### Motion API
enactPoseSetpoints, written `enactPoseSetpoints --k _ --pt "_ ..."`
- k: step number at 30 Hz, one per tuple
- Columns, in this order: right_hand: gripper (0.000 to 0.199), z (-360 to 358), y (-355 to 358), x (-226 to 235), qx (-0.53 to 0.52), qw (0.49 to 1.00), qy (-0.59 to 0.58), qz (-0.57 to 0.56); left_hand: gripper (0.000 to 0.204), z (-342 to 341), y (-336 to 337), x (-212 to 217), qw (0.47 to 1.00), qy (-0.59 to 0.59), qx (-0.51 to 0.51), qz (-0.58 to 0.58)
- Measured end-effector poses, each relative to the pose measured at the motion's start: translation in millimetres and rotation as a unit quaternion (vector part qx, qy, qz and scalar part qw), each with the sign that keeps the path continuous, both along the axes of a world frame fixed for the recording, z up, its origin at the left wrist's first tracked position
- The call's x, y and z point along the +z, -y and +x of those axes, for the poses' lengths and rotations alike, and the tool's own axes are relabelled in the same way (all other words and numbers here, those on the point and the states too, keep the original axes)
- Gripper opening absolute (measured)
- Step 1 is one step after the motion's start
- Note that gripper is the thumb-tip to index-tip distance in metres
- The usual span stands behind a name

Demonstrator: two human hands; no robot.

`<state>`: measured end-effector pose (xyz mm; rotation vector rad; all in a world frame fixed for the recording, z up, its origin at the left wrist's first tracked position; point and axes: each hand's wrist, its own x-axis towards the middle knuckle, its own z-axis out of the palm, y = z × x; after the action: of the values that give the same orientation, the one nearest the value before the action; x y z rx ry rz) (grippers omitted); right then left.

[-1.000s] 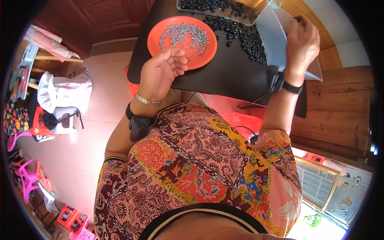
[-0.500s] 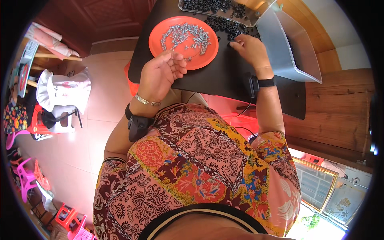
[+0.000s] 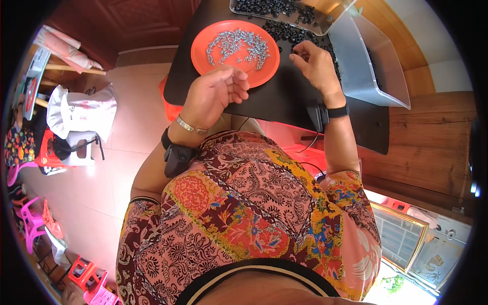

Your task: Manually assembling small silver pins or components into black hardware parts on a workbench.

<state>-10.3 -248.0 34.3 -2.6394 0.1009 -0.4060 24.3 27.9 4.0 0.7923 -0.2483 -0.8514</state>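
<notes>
An orange-red plate (image 3: 201, 63) holds many small silvery metal pieces (image 3: 236, 43). My left hand (image 3: 218, 91) is over its near edge, palm partly turned up, fingers curled in toward the thumb. Whatever those fingers hold, if anything, is hidden. To the right of the plate, my right hand (image 3: 317, 66) hovers at the near side of a loose heap of small black ring-like parts (image 3: 290, 33). Its thumb and forefinger are a little apart, and no part shows clearly between them.
Behind the heap lies a clear tray (image 3: 310, 28) with more black parts (image 3: 267, 6). A translucent plastic bin (image 3: 363, 66) stands on its side at the right of the black table (image 3: 274, 104). A white bag (image 3: 81, 112) rests on a stool to the left.
My left hand has shifted right, further across the plate's near edge. My right hand has moved slightly, and the gap between its thumb and forefinger has widened.
</notes>
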Motion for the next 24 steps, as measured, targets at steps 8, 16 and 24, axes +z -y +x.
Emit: enactPoseSetpoints --k 8,16,24 --pt "0.024 -18.9 -78.6 30.1 0.239 0.961 0.049 0.129 0.026 -9.7 11.1 -1.6 0.999 0.019 -0.020 0.029" --pt "0.022 -17.0 -96.8 37.3 0.290 0.948 0.112 0.065 0.024 -13.3 4.6 3.7 0.998 0.061 0.002 0.034" --pt "0.022 -12.3 -102.8 38.9 0.280 0.953 0.096 0.063 0.031 -9.6 -1.1 1.5 0.989 0.139 0.011 0.056"
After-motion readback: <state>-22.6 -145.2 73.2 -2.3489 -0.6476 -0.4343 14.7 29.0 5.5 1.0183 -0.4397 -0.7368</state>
